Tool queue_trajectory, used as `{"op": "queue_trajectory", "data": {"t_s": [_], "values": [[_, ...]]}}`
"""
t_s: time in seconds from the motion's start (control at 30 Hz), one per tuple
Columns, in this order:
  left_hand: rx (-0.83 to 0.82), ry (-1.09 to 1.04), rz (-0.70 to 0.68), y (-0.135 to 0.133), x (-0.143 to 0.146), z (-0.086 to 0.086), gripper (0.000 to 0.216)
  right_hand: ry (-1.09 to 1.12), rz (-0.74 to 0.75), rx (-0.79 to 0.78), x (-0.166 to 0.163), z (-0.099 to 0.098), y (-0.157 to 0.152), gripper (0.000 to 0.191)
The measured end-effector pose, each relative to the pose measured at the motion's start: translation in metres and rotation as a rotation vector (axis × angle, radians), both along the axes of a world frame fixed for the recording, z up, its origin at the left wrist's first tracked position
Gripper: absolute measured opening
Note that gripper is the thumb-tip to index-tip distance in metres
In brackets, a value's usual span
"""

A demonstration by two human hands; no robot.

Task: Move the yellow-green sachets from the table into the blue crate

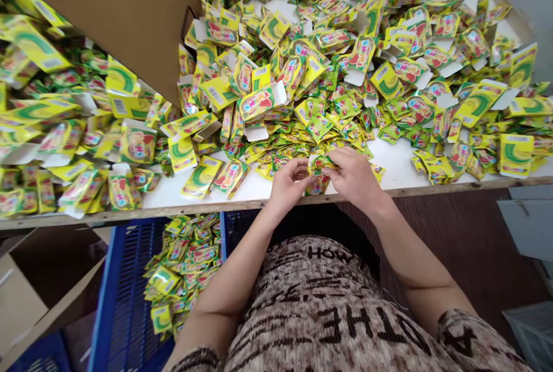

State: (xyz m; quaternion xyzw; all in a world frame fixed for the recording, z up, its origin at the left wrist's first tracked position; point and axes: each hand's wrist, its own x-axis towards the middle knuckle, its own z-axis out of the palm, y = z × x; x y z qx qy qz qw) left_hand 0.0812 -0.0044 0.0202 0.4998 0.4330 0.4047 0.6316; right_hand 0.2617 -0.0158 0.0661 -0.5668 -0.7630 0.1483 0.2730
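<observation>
At the near edge of the table, my left hand (287, 186) and my right hand (355, 177) meet around a small yellow-and-green carton (318, 183). The fingers of both are closed on it, one hand at each side. Its upper end lies between my fingertips, and I cannot make out whether a sachet is there too. Just beyond my hands spreads a heap of small glossy sachets (319, 127). Two flat cartons, a yellow one (202, 177) and a red-fronted one (231, 176), lie left of my left hand.
Many cartons, some with open white flaps, cover the white table (166, 194). A large brown cardboard sheet (116, 9) stands among them at the left. Below the table edge, a blue crate (125, 291) holds filled-looking cartons (190, 257). An open cardboard box (47, 285) sits beside it.
</observation>
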Motion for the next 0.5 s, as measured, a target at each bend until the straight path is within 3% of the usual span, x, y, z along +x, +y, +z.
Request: {"op": "queue_trajectory", "data": {"t_s": [0.1, 0.23, 0.37, 0.5], "values": [[0.031, -0.001, 0.019, -0.004, 0.001, -0.003, 0.033, -0.151, 0.027, -0.131, -0.002, 0.021, 0.001, 0.010], [0.090, 0.033, 0.069, -0.011, 0.004, -0.005, 0.030, -0.209, -0.002, -0.130, -0.011, 0.029, -0.004, 0.018], [0.219, 0.120, 0.059, -0.015, 0.003, -0.004, 0.032, -0.358, 0.148, -0.129, -0.014, 0.034, -0.010, 0.018], [0.155, 0.037, -0.005, -0.016, -0.003, -0.007, 0.028, -0.182, 0.296, -0.167, -0.004, 0.038, -0.007, 0.020]]}}
